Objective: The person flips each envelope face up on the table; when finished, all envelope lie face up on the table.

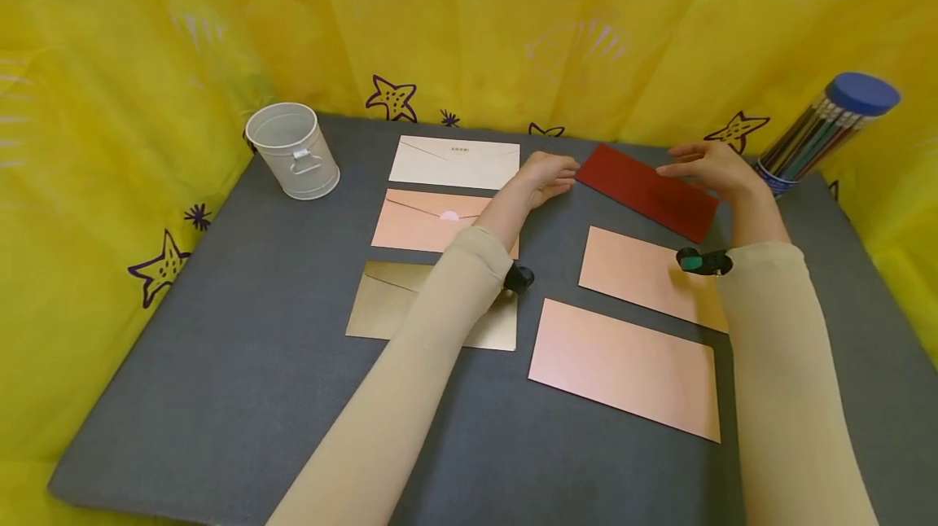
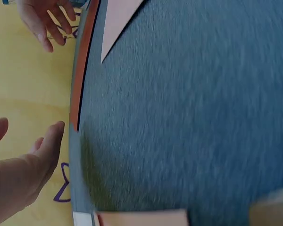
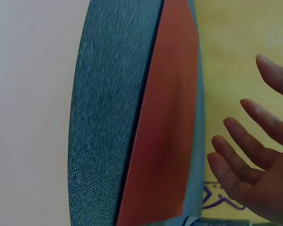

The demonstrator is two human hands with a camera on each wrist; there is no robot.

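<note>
A red envelope (image 1: 645,192) lies slanted at the back right of the table. Just off its left end is my left hand (image 1: 545,176), fingers extended toward its corner and holding nothing. My right hand (image 1: 714,168) hovers over its right part, fingers loosely spread and empty, as the right wrist view also shows. Nearer me on the right lie a peach envelope (image 1: 630,269) and a pink one (image 1: 623,363). Left of them, a white envelope (image 1: 454,164), a peach envelope with a round seal (image 1: 418,221) and a gold envelope (image 1: 374,306) form a column, partly hidden by my left arm.
A white metal bucket (image 1: 293,155) stands at the back left. At the back right, a tilted clear tube of pencils (image 1: 813,139) with a blue lid rises beside my right wrist. A yellow patterned cloth (image 1: 469,29) hangs behind the grey table (image 1: 242,363).
</note>
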